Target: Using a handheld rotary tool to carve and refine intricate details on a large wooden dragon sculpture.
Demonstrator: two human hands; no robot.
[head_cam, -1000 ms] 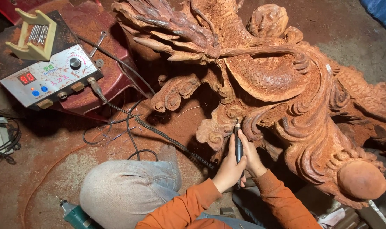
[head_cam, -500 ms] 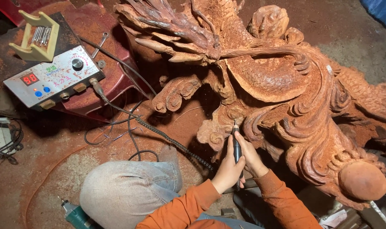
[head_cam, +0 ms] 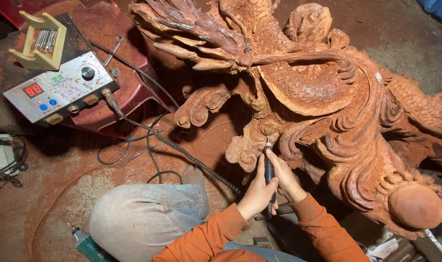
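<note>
A large reddish-brown wood carving [head_cam: 323, 97] with curling scrolls and claws lies on the dusty floor. Both my hands close around a slim black rotary carving handpiece [head_cam: 268, 170], its tip touching a scroll of the carving near the lower middle. My left hand [head_cam: 257, 194] wraps the handpiece from the left. My right hand [head_cam: 286, 179] grips it from the right. Orange sleeves cover both forearms. A coiled black cable [head_cam: 192, 157] runs from the handpiece to a grey control box [head_cam: 60, 87] with a red digit display at upper left.
A cream holder with several metal bits [head_cam: 41, 41] sits behind the control box on a red stool [head_cam: 128, 92]. My knee in light jeans [head_cam: 143, 218] is at the bottom left. A green tool [head_cam: 85, 245] lies beside it. Loose wires [head_cam: 7, 160] lie at far left.
My hands and the handpiece have shifted slightly along the scroll; the view has nudged a little. Both hands keep their grip.
</note>
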